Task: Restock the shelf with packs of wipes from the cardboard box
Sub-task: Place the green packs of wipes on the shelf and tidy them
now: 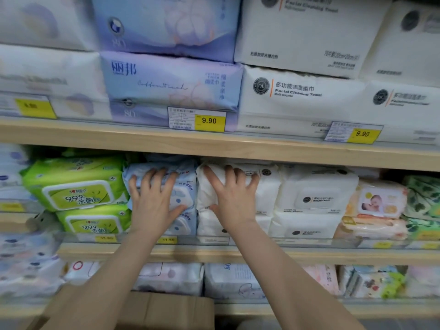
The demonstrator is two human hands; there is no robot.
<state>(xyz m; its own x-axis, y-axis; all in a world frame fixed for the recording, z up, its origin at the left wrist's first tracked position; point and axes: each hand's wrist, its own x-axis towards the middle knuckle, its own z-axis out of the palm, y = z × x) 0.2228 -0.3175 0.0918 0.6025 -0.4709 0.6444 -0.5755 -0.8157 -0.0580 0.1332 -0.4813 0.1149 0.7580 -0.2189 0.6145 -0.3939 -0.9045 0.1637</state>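
Observation:
Both my hands are on the middle shelf [214,252]. My left hand [152,198] lies spread on a pale blue pack of wipes [184,186], fingers straight, thumb out to the right. My right hand [232,196] presses flat on a white pack of wipes [206,198] beside it, fingers splayed over the pack's top edge. The two packs stand side by side and touch. The cardboard box [166,310] sits low at the bottom, between my forearms.
Green wipes packs [76,184] are stacked left of the blue pack. More white packs [314,194] and a baby-print pack [378,201] stand to the right. The upper shelf holds facial towel packs [297,91] and yellow price tags [209,120]. Further packs fill the lower shelf.

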